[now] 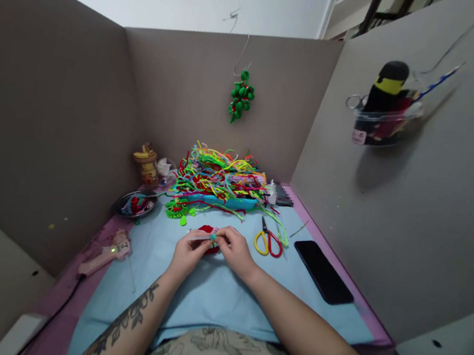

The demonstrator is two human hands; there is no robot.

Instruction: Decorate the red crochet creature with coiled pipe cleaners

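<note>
My left hand (pixel 189 252) and my right hand (pixel 237 251) meet at the middle of the blue-covered table, their fingers pinched close together. A slim pale strip (pixel 200 237) runs along my left fingertips. At its end, between both hands, is a small teal piece (pixel 213 237), and my right fingertips close on it. Just behind and under the fingers lies a red fuzzy piece (pixel 205 229) with some white on it, partly hidden by my hands. The exact kind of the small pieces is too fine to make out.
Behind my hands, a blue tray (pixel 237 203) overflows with colourful pipe cleaners (pixel 219 177). Scissors (pixel 269 242) and a black phone (pixel 322 272) lie right; a pink glue gun (pixel 108 256) and a dark bowl (pixel 119 204) sit left. Grey partitions (pixel 180 83) enclose the table.
</note>
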